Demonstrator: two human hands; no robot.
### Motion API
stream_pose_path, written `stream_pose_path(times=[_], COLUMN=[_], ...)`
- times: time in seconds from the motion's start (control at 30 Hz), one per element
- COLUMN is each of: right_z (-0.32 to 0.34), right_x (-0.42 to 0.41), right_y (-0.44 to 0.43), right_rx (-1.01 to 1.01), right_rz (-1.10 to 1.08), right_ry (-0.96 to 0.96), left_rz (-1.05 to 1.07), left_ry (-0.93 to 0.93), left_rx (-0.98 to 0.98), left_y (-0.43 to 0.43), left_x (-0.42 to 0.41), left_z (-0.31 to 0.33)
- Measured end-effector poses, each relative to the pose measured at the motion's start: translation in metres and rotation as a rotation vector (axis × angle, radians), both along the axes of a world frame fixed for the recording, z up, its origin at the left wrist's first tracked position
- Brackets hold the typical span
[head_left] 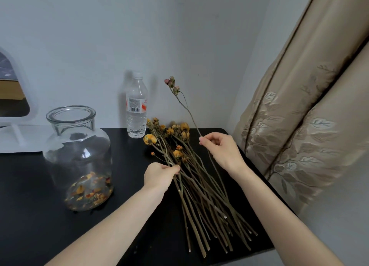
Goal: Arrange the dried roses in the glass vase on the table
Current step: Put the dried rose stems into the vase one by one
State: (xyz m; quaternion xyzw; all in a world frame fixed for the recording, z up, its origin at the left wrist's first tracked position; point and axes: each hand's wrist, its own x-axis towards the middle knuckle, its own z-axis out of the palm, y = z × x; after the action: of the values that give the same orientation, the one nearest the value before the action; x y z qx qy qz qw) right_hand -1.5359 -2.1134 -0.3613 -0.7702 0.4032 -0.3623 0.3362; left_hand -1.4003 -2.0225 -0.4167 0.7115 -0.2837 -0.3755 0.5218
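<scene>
Left hand pinches stems of rose bundle on table; right hand pinches one raised pink rose; vase stands left.

Vase left on desk, petals in its bottom. Rose pile lies right of it, heads at far end. One stem raised over pile's right side. Bottle behind, between vase and pile. Mirror far left behind vase, curtain right of desk

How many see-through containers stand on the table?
2: the glass vase at the left, and the plastic water bottle at the back, behind the roses. None seems hidden.
</scene>
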Motion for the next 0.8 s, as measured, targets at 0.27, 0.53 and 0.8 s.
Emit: stream_pose_path(times=[0.27, 0.53, 0.8], right_z=[0.001, 0.022, 0.082], right_x=[0.005, 0.013, 0.040], right_y=[0.006, 0.016, 0.037], right_rx=[0.006, 0.127, 0.120], right_rz=[0.003, 0.043, 0.123], right_ry=[-0.004, -0.152, -0.403], left_rz=[0.088, 0.074, 0.079], left_ry=[-0.089, -0.279, -0.454], left_rx=[-0.058, -0.186, -0.395], left_y=[0.005, 0.020, 0.048], left_x=[0.005, 0.015, 0.032], left_z=[0.011, 0.031, 0.084])
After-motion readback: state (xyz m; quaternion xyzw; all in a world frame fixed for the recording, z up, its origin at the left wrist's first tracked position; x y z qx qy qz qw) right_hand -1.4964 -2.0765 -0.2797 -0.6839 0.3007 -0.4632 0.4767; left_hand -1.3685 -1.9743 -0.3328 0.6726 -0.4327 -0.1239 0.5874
